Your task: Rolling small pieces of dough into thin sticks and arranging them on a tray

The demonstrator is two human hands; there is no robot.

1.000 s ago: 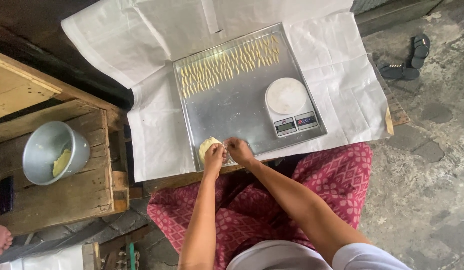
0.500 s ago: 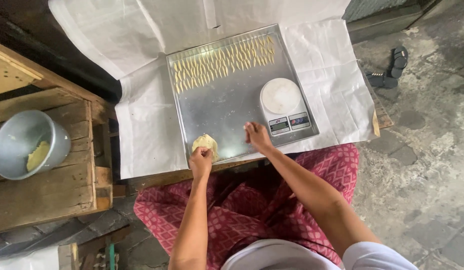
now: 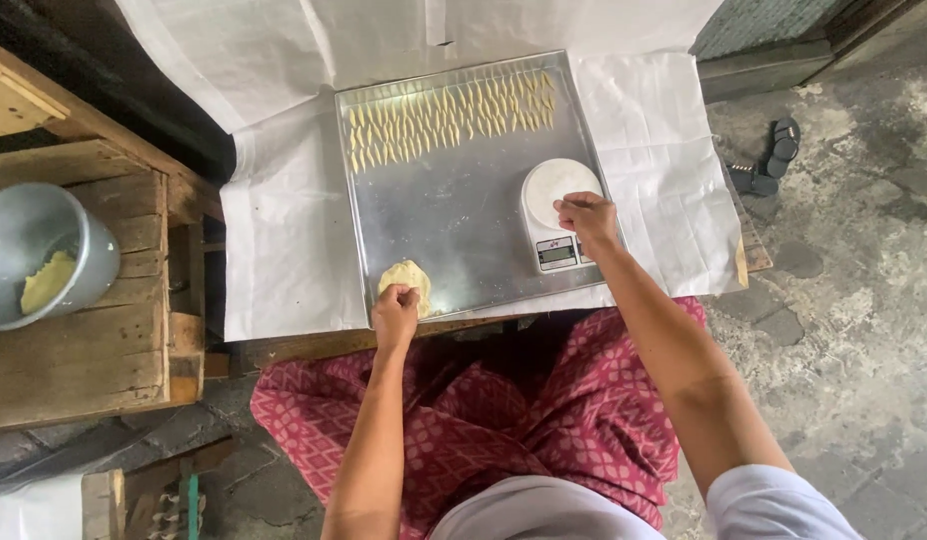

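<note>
Metal tray (image 3: 454, 215) on white paper (image 3: 284, 240). At its near edge the left hand (image 3: 396, 312) curls its fingers around a lump of yellow dough (image 3: 404, 274). Toward the tray's right side the right hand (image 3: 587, 216), fingers pinched narrow, hovers over the white kitchen scale (image 3: 556, 205). Rows of small dough pieces (image 3: 449, 115) line the tray's far edge.

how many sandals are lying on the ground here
2. Both dark sandals lie on the stone ground right of the table: one farther up, the other just below and left of it, partly cut off by the white paper's edge; more may be hidden.
</note>
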